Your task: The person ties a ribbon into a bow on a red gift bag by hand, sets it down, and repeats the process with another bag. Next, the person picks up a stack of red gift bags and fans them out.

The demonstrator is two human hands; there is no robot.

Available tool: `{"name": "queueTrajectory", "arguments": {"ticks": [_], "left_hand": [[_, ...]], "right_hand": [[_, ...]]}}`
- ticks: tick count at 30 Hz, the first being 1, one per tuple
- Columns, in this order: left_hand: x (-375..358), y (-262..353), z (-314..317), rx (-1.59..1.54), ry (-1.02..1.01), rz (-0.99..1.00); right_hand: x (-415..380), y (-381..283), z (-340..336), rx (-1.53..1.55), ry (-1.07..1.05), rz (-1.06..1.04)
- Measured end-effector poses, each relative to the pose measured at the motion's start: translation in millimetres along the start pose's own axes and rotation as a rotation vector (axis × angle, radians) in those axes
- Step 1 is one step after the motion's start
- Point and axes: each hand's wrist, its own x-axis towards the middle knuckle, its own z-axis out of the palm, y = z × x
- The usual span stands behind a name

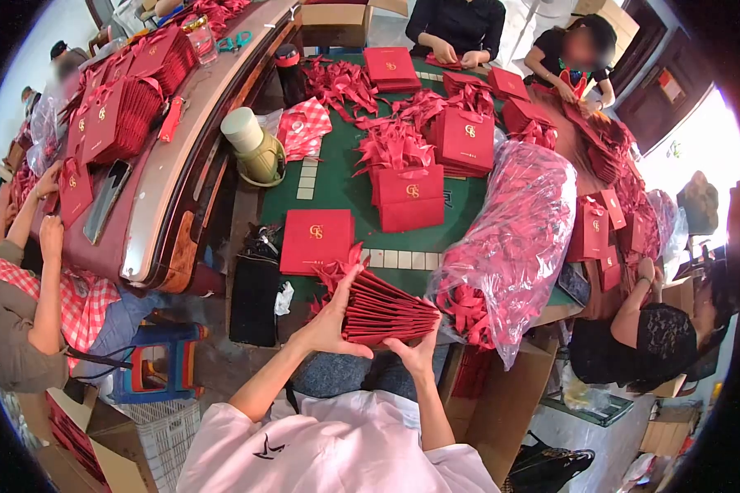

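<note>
A thick stack of folded red paper gift bags [382, 308] is held between my two hands at the near edge of the green table. Against its left side my left hand [330, 324] presses, thumb below and fingers along the upper left. My right hand [415, 347] grips the lower right corner, thumb in front. The stack's layered edges fan toward me. Just beyond my left hand lies a flat pile of red bags [316, 241] with a gold logo and red ribbons. Right of the stack rests a clear plastic sack [522, 238] full of red ribbons.
More bag piles [464, 141] with loose ribbons cover the table's [329, 185] middle. A green-and-white jug [255, 148] and dark bottle [289, 74] stand at left. A black bag [255, 296] hangs nearby. An open cardboard box [497, 394] is at lower right. Other people handle bags around.
</note>
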Motion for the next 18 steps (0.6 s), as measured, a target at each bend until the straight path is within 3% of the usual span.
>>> {"name": "queueTrajectory", "arguments": {"ticks": [5, 11, 18], "left_hand": [[-2, -17, 17, 0.006, 0.038, 0.164], [-3, -8, 6, 0.119, 0.01, 0.058], [6, -12, 8, 0.197, 0.041, 0.099]], "right_hand": [[1, -3, 1, 0.038, 0.005, -0.017], [4, -8, 0, 0.056, -0.031, -0.038], [0, 6, -12, -0.017, -0.11, -0.002]]}}
